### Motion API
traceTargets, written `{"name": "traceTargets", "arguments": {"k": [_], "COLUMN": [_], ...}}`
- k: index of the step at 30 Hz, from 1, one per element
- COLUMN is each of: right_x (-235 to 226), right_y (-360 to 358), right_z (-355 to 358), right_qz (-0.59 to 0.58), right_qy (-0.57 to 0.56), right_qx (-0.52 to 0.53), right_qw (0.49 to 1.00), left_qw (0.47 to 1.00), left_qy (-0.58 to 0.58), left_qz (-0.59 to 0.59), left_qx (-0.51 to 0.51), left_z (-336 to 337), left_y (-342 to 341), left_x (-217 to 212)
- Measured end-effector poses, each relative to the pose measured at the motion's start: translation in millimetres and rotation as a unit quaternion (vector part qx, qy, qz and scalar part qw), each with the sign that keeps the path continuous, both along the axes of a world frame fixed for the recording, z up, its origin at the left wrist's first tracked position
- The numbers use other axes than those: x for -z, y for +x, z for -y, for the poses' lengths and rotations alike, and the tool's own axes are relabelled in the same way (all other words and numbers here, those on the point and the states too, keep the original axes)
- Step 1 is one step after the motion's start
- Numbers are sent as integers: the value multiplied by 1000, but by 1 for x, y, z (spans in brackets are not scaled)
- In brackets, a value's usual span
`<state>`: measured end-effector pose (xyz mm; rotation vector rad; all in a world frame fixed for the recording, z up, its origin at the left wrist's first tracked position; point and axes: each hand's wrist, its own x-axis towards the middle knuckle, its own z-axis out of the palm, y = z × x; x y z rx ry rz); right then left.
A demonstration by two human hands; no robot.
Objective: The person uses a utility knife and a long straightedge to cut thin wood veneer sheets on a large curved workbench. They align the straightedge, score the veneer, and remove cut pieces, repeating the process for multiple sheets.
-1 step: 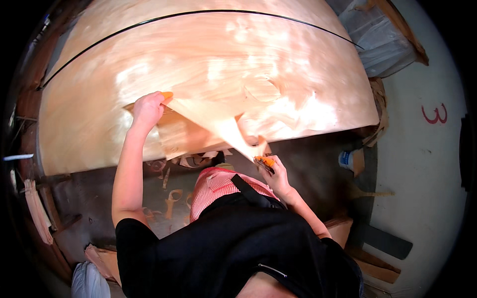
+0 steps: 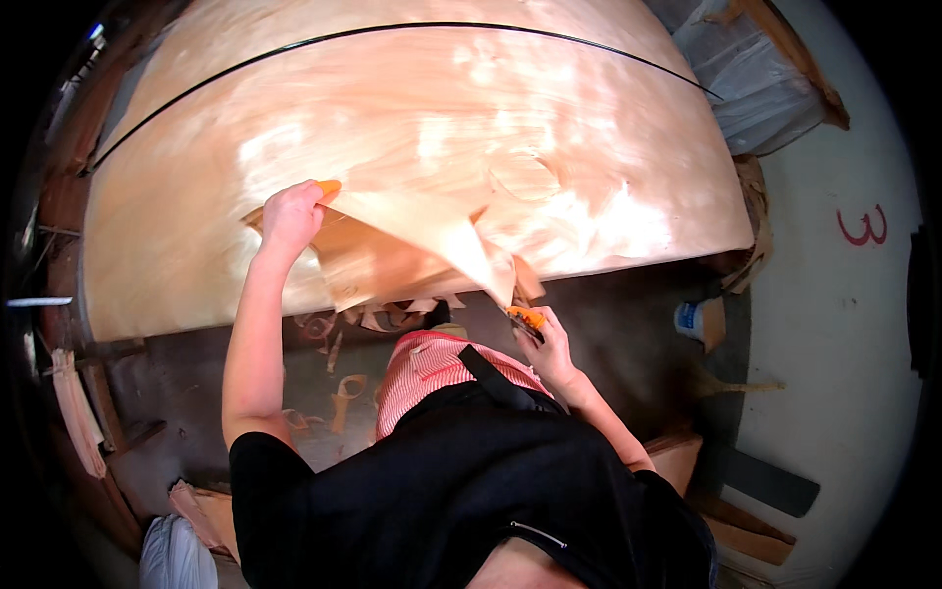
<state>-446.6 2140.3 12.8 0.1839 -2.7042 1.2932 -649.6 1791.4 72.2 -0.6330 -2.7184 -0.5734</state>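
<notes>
Around a small orange piece [image 2: 329,189], the fingers of the left hand [image 2: 290,224] are closed, over a broad wood-grained sheet [image 2: 392,118]; whether the strip is also pinched there cannot be told. Rightward from those fingers, a pale strip [image 2: 422,226] is stretched down toward the right hand [image 2: 549,355], whose fingers are wrapped around an orange-and-dark tool [image 2: 528,319]. Well right of these fingers, a white-and-blue container [image 2: 687,317] is seen.

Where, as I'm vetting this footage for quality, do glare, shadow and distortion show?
Head view: glare washes out patches of the pale wood sheet, strongly near its right front edge; head view: the floor beyond that edge is dim; head view: the black strip bows, probably partly fisheye bending, and blackness fills the corners.
</notes>
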Motion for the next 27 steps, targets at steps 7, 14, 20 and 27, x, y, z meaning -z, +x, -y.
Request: {"name": "traceTargets", "arguments": {"k": [7,14,20,27], "right_x": [25,32,26,33], "right_y": [70,127,117,89], "right_z": [50,100,140,234], "right_qz": [17,154,182,254], "right_qy": [-86,-129,-86,-138], "right_qx": [18,33,63,80], "right_qw": [996,979,977,954], "left_qw": [981,902,866,870], "left_qy": [79,279,323,225], "left_qz": [-8,96,129,186], "left_qx": [-178,-316,-360,-396], "left_z": [80,209,320,385], "left_y": [67,85,47,7], "left_x": [-40,0,89,129]}}
